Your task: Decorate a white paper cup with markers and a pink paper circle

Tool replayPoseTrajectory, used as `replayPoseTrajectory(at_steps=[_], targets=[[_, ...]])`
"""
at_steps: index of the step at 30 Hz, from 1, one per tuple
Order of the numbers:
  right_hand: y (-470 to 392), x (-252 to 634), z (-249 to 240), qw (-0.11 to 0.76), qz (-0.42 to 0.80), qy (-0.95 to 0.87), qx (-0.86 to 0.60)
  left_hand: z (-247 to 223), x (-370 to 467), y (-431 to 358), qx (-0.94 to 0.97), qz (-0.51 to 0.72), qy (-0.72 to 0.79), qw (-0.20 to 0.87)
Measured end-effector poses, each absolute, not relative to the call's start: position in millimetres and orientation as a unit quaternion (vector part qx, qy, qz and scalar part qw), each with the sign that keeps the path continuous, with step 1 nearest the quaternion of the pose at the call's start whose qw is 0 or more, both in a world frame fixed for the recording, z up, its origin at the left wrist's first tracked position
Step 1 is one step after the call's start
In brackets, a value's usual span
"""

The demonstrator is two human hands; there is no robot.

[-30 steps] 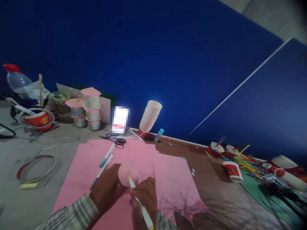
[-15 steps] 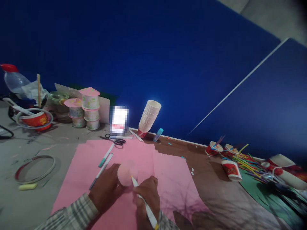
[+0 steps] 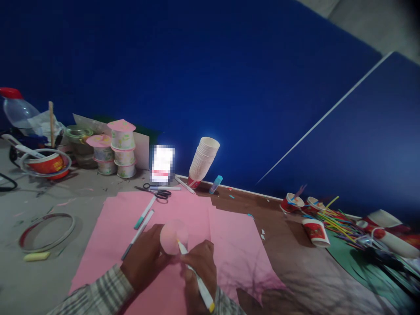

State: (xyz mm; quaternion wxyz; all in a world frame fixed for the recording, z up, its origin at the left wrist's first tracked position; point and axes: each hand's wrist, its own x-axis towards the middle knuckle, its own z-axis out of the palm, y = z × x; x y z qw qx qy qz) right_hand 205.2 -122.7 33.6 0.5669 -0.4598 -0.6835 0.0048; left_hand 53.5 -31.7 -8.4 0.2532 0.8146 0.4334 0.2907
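Pink disc: a small round pink piece (image 3: pixel 173 236) lies on the pink paper sheet (image 3: pixel 229 245), low in the middle of the view, right in front of the person.
Left hand: the left hand (image 3: pixel 146 258) presses down on the disc's left edge, fingers curled against it, pinning it flat.
Right hand: the right hand (image 3: pixel 200 267) is closed around a white marker (image 3: pixel 197 280) in a writing grip; the tip touches the disc's lower right edge, and the yellow end points back toward the person.
Sleeves: checked cloth covers both wrists.
On the sheet: two pens (image 3: pixel 141 221) lie side by side just left of the left hand; scissors (image 3: pixel 157 191) lie at the sheet's far edge.
Behind the sheet: a leaning stack of paper cups (image 3: pixel 203 159) against the blue wall (image 3: pixel 210 78), a glue stick (image 3: pixel 216 183) just beside it.
Far left: stacked small tubs with pink lids (image 3: pixel 121 148), a red bowl (image 3: pixel 46 164), a ring (image 3: pixel 46 232) on the desk (image 3: pixel 19 280).
Right: red cups (image 3: pixel 315 229) and a heap of coloured straws (image 3: pixel 341 223), well apart from the hands.
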Motion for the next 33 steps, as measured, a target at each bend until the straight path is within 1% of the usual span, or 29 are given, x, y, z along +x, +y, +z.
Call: replayPoseTrajectory(at_steps=[2, 3, 6, 8, 15, 19, 22, 24, 30, 33], targets=[[-122, 205, 31, 0.56, 0.04, -0.689, -0.458, -9, 53, -31, 0.814, 0.286, 0.433, 0.26], [-121, 204, 30, 0.574, 0.038, -0.681, -0.453, -9, 53, -31, 0.815, 0.285, 0.432, 0.262], [-117, 201, 23, 0.63, -0.002, -0.638, -0.443, -8, 53, -31, 0.815, 0.281, 0.435, 0.26], [-115, 200, 20, 0.64, -0.012, -0.629, -0.442, -8, 53, -30, 0.819, 0.276, 0.434, 0.255], [-114, 199, 14, 0.625, -0.013, -0.643, -0.442, -7, 53, -30, 0.831, 0.28, 0.425, 0.225], [-113, 198, 12, 0.638, -0.037, -0.644, -0.422, -9, 53, -31, 0.835, 0.282, 0.423, 0.211], [-117, 198, 16, 0.62, -0.005, -0.653, -0.436, -8, 53, -31, 0.838, 0.278, 0.421, 0.206], [-119, 200, 18, 0.606, 0.011, -0.655, -0.452, -6, 53, -31, 0.839, 0.279, 0.418, 0.21], [-120, 201, 16, 0.602, 0.008, -0.653, -0.459, -3, 53, -31, 0.831, 0.265, 0.425, 0.241], [-119, 200, 13, 0.621, 0.002, -0.633, -0.462, -3, 53, -31, 0.831, 0.263, 0.426, 0.243]])
